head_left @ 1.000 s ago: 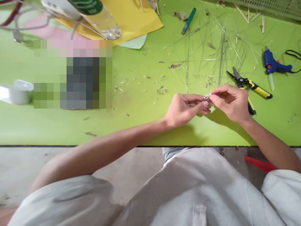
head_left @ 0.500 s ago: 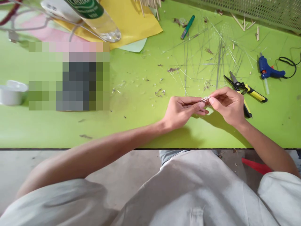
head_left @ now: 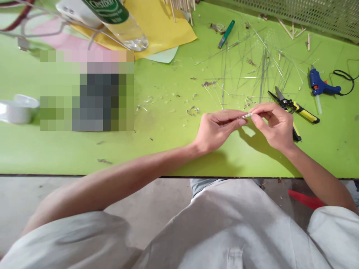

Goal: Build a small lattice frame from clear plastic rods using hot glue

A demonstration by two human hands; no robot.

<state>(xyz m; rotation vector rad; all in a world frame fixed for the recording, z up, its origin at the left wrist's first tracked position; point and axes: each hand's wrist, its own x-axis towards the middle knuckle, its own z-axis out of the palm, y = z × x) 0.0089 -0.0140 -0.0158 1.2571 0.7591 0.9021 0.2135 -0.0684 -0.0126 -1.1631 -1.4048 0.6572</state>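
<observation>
Between my hands, over the green table (head_left: 162,142), is a small thin whitish piece (head_left: 246,116), too small to make out fully. My left hand (head_left: 217,129) pinches its left end between thumb and fingers. With thumb and forefinger, my right hand (head_left: 273,123) holds the right end. Just behind and right of my right hand lie pliers-like cutters (head_left: 301,112) with yellow and black handles, their jaws apart. Thin wires (head_left: 262,71) are scattered beyond my hands.
A blue glue gun (head_left: 321,84) lies at the right. Farther back are a green-handled cutter (head_left: 226,34), a green mesh basket (head_left: 314,16), a clear bottle (head_left: 131,35) on yellow paper (head_left: 165,33), and a white container (head_left: 17,112) at far left.
The fingers of my left hand have drawn closer together around the small piece, which now lies flatter. Table items appear shifted slightly right with the camera's view.
</observation>
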